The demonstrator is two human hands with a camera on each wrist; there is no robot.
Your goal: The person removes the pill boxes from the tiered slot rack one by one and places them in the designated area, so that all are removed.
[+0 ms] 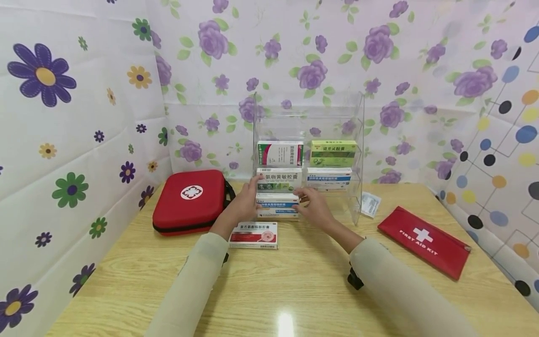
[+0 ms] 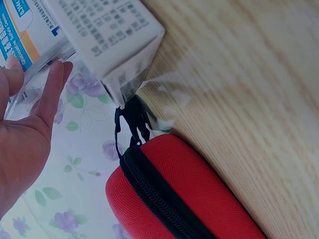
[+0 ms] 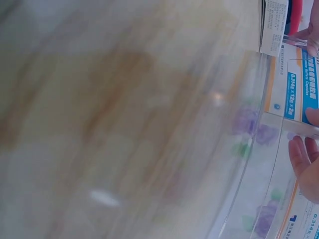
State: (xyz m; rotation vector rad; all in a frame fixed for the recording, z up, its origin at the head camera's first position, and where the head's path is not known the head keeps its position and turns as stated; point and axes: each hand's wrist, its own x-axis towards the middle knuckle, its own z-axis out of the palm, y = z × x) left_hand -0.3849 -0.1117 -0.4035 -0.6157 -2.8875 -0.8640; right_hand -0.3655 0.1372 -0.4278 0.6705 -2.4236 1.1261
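A blue-and-white medicine box [image 1: 278, 204] stands in the bottom left slot of a clear tiered rack [image 1: 360, 154]. My left hand [image 1: 243, 200] is at the box's left end, thumb at its edge; in the left wrist view the left fingers [image 2: 49, 97] extend along the rack's clear side. At the right end is my right hand [image 1: 315, 206]. The right thumb [image 3: 312, 116] touches the box edge, and its bent fingers lie across the clear divider. Directly above stands a white-and-green medicine box [image 1: 278, 181]. A red-and-white medicine box [image 1: 254, 235] lies on the table in front.
Higher in the rack are a magenta-and-green box [image 1: 280, 154], a yellow-green box [image 1: 332, 153] and another blue-and-white box [image 1: 328, 179]. A red zippered case [image 1: 189, 201] sits left. To the right lie a small clear packet [image 1: 370, 204] and a red first aid pouch [image 1: 425, 242].
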